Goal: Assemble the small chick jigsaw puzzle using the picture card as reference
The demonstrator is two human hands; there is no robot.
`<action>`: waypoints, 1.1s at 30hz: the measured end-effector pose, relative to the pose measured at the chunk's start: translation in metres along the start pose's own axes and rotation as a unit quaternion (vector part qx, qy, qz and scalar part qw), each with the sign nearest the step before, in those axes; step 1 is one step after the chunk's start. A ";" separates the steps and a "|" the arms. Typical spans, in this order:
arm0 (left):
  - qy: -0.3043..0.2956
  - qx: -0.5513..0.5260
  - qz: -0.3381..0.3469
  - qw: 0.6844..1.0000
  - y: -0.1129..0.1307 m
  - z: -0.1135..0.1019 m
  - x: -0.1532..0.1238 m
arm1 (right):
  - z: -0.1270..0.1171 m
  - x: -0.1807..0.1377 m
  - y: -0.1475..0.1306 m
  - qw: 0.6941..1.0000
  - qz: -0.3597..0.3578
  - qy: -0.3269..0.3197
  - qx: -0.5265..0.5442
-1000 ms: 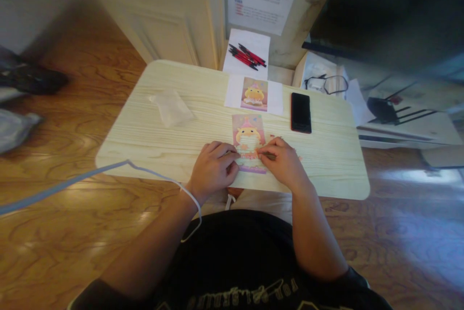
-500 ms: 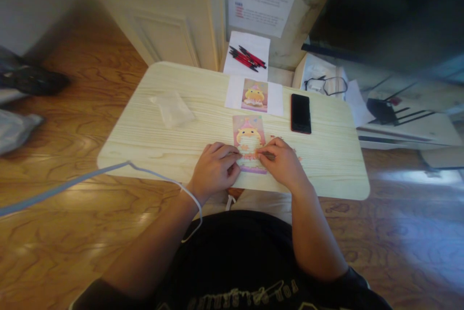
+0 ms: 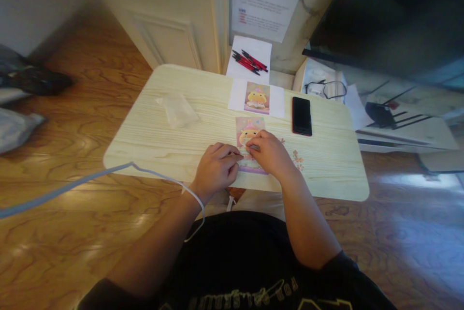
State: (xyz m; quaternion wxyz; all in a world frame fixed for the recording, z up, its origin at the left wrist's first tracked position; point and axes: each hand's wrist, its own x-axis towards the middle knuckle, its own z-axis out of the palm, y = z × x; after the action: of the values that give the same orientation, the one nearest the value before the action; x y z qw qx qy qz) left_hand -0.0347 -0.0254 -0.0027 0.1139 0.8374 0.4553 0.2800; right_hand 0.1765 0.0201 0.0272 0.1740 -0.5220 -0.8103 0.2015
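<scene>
On the pale wooden lap table [image 3: 174,148], close to its near edge, lies the small pink card printed with a yellow duck figure [image 3: 248,141], and both hands rest on it. The left hand [image 3: 216,169] is curled, its fingertips pressed together against the card's left edge to pin it down. The right hand [image 3: 268,154] covers the card's lower right part, with thumb and forefinger pinched on a thin grey stick-like tool [image 3: 254,147] whose tip meets the duck's body; what the tool is cannot be made out.

Just right of the card, a loose scatter of tiny pinkish pieces [image 3: 297,160] lies on the table. Beyond the card sits a white sheet bearing the same duck picture [image 3: 256,97], and to the right of that a black smartphone with a red rim [image 3: 301,115]. Well to the card's left is a crumpled clear plastic bag [image 3: 177,110]. Farther behind the card, off the table, red and black pens [image 3: 249,61] lie on white paper. A grey-white cable [image 3: 108,170] crosses the table's near left corner and the left wrist.

Risks, as I judge them: the right forearm hovers near the scattered pieces, so a sideways sweep could brush them onto the floor. If the left fingers ease off, the card could slide under the tool's push. The cable on the wrist could tug the steadying hand.
</scene>
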 end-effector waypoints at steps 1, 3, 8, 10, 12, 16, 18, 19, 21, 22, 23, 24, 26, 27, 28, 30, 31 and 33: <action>-0.005 0.002 0.003 1.000 0.000 0.000 0.000 | -0.001 0.000 0.002 1.000 0.002 0.002 0.008; -0.015 0.006 0.008 1.000 0.000 0.000 0.000 | -0.007 -0.004 0.006 0.999 0.011 0.012 0.032; -0.026 0.007 0.014 1.000 0.000 0.000 0.002 | -0.027 -0.026 0.022 0.995 0.058 0.051 0.057; -0.030 0.008 0.016 0.999 0.000 0.000 0.002 | -0.028 -0.036 0.024 0.997 0.054 0.034 0.049; -0.033 0.009 0.015 0.999 0.000 0.001 0.002 | -0.025 -0.043 0.023 0.997 0.043 0.024 0.054; -0.024 0.006 0.010 1.000 0.000 0.002 0.002 | -0.016 -0.047 0.015 0.997 0.032 0.039 0.062; -0.009 0.001 -0.004 1.000 0.000 0.002 0.003 | -0.014 -0.044 0.012 0.997 0.024 0.052 0.050; -0.002 0.001 -0.012 1.000 0.000 0.001 0.004 | -0.014 -0.043 0.010 0.997 0.017 0.057 0.042; -0.001 0.003 -0.023 1.000 0.002 0.001 0.006 | -0.015 -0.039 0.008 0.998 -0.005 0.053 0.033; -0.004 0.006 -0.026 1.000 0.003 0.001 0.006 | -0.015 -0.038 0.007 0.998 -0.018 0.044 0.032; -0.008 0.010 -0.027 1.000 0.003 0.001 0.007 | -0.014 -0.037 0.006 0.999 -0.028 0.034 0.032; -0.010 0.015 -0.029 0.999 0.004 0.001 0.007 | -0.013 -0.036 0.004 0.999 -0.034 0.025 0.032; -0.009 0.023 -0.035 0.999 0.006 0.002 0.008 | -0.010 -0.035 0.002 0.999 -0.037 0.014 0.029; -0.007 0.027 -0.039 0.999 0.006 0.003 0.008 | -0.008 -0.034 0.002 0.999 -0.035 0.012 0.028; -0.005 0.030 -0.042 0.999 0.006 0.003 0.008 | -0.006 -0.034 0.001 0.999 -0.032 0.012 0.027; -0.005 0.034 -0.046 0.998 0.007 0.004 0.009 | -0.003 -0.035 0.001 0.999 -0.029 0.012 0.028; -0.007 0.036 -0.047 0.998 0.007 0.004 0.009 | -0.003 -0.036 0.002 0.999 -0.028 0.013 0.030; -0.013 0.040 -0.048 0.998 0.007 0.004 0.010 | -0.004 -0.038 0.004 0.999 -0.025 0.018 0.031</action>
State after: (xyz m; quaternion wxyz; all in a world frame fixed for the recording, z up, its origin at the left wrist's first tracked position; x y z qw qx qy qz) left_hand -0.0236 -0.0209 0.0008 0.0992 0.8219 0.5046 0.2451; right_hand 0.1964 -0.0128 0.0255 0.2095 -0.4998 -0.8130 0.2129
